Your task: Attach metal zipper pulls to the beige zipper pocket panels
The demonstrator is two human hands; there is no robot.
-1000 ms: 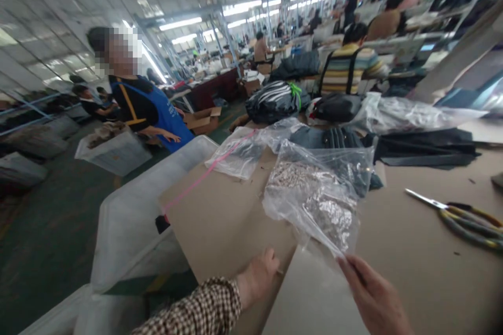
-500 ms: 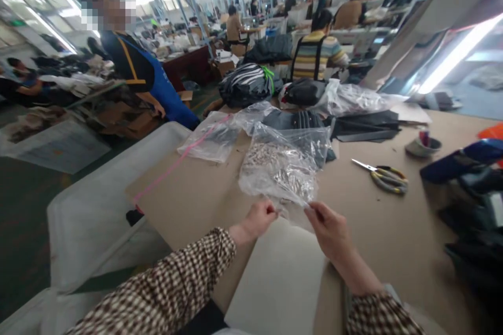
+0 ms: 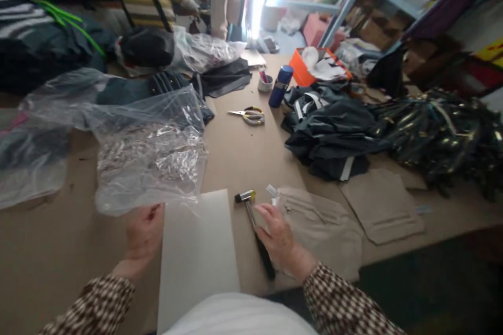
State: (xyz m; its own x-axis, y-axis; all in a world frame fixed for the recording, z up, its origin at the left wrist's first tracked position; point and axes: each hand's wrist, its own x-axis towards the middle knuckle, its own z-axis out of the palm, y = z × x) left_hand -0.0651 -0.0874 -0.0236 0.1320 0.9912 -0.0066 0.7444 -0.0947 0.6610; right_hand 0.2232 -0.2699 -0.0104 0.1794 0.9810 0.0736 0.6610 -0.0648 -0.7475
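My left hand [image 3: 144,235] is closed, fingers curled at the near edge of a clear plastic bag [image 3: 149,162] full of small shiny pieces; what it holds, if anything, is hidden. A white board [image 3: 200,256] lies just right of it. Over a small hammer [image 3: 262,251] with a black handle and a black-and-yellow head, my right hand [image 3: 277,233] is held open, thumb and fingers apart. The hammer lies on the table beside the board. Right of that hand lies a beige fabric piece [image 3: 326,235] with what looks like a zipper and a small tag.
Farther back lie yellow-and-grey scissors [image 3: 251,115], a small cup [image 3: 265,82], a blue bottle [image 3: 281,86] and an orange box [image 3: 302,70]. Dark garments [image 3: 334,125] are heaped at right, near another beige piece [image 3: 385,207]. A person in a striped top [image 3: 137,0] sits beyond the table.
The view has turned right and down. My right hand has let go of the bag's edge and moved right, over the hammer. My left hand stays by the bag.
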